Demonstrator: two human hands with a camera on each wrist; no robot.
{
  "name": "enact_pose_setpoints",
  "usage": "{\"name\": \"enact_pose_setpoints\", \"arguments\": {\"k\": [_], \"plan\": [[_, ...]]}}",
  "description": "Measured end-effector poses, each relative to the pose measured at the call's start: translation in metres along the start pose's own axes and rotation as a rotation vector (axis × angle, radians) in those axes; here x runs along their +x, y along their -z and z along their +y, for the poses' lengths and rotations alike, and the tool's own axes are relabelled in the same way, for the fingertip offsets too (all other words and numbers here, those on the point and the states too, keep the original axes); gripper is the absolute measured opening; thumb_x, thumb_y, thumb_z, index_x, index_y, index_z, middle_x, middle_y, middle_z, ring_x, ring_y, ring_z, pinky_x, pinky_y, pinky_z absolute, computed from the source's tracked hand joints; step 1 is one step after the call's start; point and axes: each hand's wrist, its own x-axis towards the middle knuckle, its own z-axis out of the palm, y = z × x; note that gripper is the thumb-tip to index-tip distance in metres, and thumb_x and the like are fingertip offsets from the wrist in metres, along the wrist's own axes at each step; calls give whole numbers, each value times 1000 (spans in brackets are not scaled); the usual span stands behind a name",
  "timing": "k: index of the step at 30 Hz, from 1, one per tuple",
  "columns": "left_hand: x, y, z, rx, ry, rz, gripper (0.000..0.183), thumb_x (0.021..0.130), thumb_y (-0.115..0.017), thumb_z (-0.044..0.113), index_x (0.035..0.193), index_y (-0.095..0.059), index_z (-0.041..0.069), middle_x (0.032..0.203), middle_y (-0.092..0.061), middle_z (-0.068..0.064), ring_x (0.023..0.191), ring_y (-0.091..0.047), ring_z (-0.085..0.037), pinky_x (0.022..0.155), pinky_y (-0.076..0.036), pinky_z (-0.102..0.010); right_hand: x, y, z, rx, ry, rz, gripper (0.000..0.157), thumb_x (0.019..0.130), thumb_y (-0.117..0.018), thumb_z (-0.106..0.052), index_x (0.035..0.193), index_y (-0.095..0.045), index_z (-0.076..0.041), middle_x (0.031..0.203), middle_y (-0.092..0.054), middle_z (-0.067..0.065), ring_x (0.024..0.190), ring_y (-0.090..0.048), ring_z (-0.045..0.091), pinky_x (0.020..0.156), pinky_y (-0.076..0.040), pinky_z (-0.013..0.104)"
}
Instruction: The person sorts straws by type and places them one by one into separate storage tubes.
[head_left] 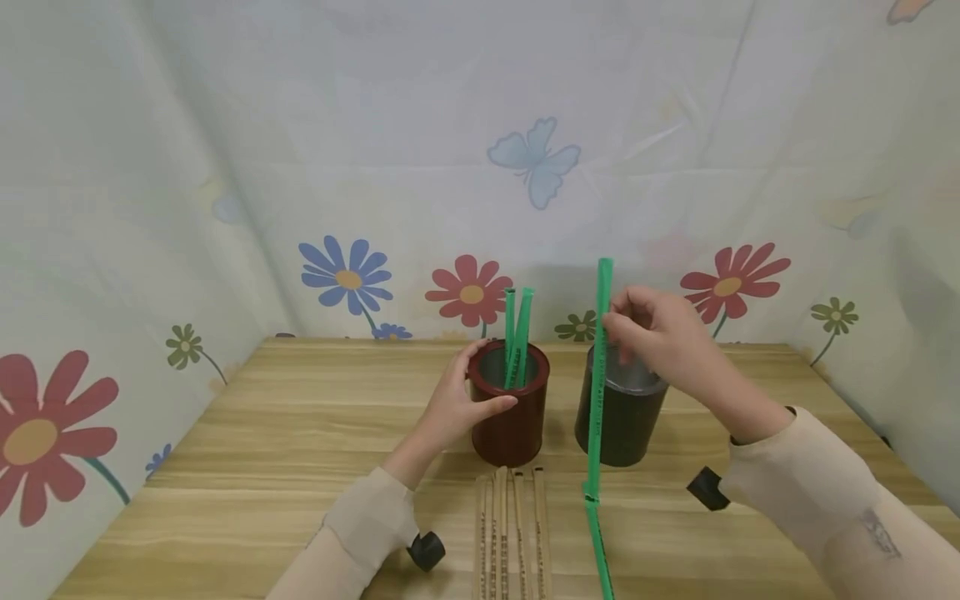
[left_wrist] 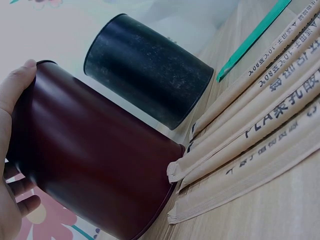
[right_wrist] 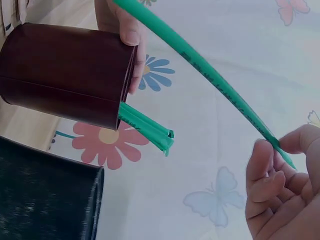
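My left hand (head_left: 452, 408) grips a dark red cylindrical holder (head_left: 507, 429) at its rim, thumb in front and fingers around the far side. Green-wrapped straws (head_left: 523, 333) stand inside that holder, leaning together. In my right hand (head_left: 663, 337), thumb and fingers pinch a long green-wrapped straw (head_left: 597, 392) near its upper end. It hangs in front of a black cylindrical holder (head_left: 630, 429), whose inside is partly hidden by the right hand. In the right wrist view the pinched straw (right_wrist: 210, 75) slants above both holders, clear of them.
Several brown paper-wrapped straws (head_left: 501, 533) lie side by side in front of the red holder. Another green-wrapped straw (head_left: 599, 542) lies on the wooden table (head_left: 330, 433) to their right. A flower-printed cloth (head_left: 420, 167) hangs behind the table.
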Motion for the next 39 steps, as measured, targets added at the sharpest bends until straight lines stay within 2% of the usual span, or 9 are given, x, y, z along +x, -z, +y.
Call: {"name": "enact_pose_setpoints", "arguments": {"k": [5, 10, 14, 21, 26, 30, 34, 39], "plan": [[0, -1, -1, 3, -2, 1, 92, 74, -82, 39, 148, -31, 18, 147, -40, -7, 128, -43, -25, 104, -42, -49, 9, 3, -7, 4, 23, 56, 17, 98, -54, -23, 93, -57, -7, 64, -60, 6, 54, -54, 13, 49, -44, 29], [0, 0, -1, -2, -7, -1, 93, 74, -82, 39, 148, -31, 16, 147, -39, -8, 129, -43, -26, 104, -41, -50, 19, 6, -14, 6, 56, 117, 18, 98, -53, -24, 95, -57, -7, 63, -58, 4, 52, -54, 13, 50, -42, 27], [1, 1, -2, -3, -17, -2, 94, 73, -82, 42, 148, -31, 15, 148, -39, -8, 129, -43, -27, 105, -41, -50, 27, 7, -17, 53, 77, 167, 20, 99, -52, -24, 96, -57, -5, 64, -58, -1, 48, -51, 15, 44, -41, 28], [1, 1, -2, 0, -14, -10, 96, 74, -81, 43, 149, -30, 15, 147, -39, -8, 126, -45, -26, 102, -43, -49, 41, 4, -17, 139, 78, 282, 23, 99, -51, -25, 99, -56, -3, 77, -61, -14, 52, -54, 11, 44, -42, 25], [2, 1, -2, 11, -12, -7, 95, 74, -81, 43, 149, -30, 15, 148, -39, -8, 129, -43, -26, 105, -41, -49, 51, 0, -15, 159, 71, 351, 24, 99, -52, -27, 99, -58, -3, 79, -61, -16, 52, -54, 9, 43, -40, 24], [1, 2, -2, 18, -11, -11, 95, 74, -81, 43, 149, -30, 15, 148, -39, -8, 130, -43, -26, 105, -41, -50, 56, -8, -11, 128, 69, 367, 24, 98, -53, -26, 98, -61, -3, 80, -63, -10, 53, -57, 10, 46, -38, 25], [2, 1, -3, 23, -10, -6, 94, 74, -81, 42, 148, -31, 14, 147, -40, -8, 130, -43, -27, 105, -41, -50, 59, -18, -7, 90, 70, 344, 25, 98, -53, -25, 98, -62, -2, 84, -66, 3, 55, -59, 13, 52, -38, 24], [1, 2, -2, 20, -10, -2, 94, 74, -81, 42, 148, -31, 14, 148, -39, -9, 131, -42, -27, 106, -41, -50, 63, -26, -3, 54, 57, 304, 21, 98, -53, -21, 98, -62, -1, 87, -68, 12, 55, -60, 16, 55, -40, 21]]}}
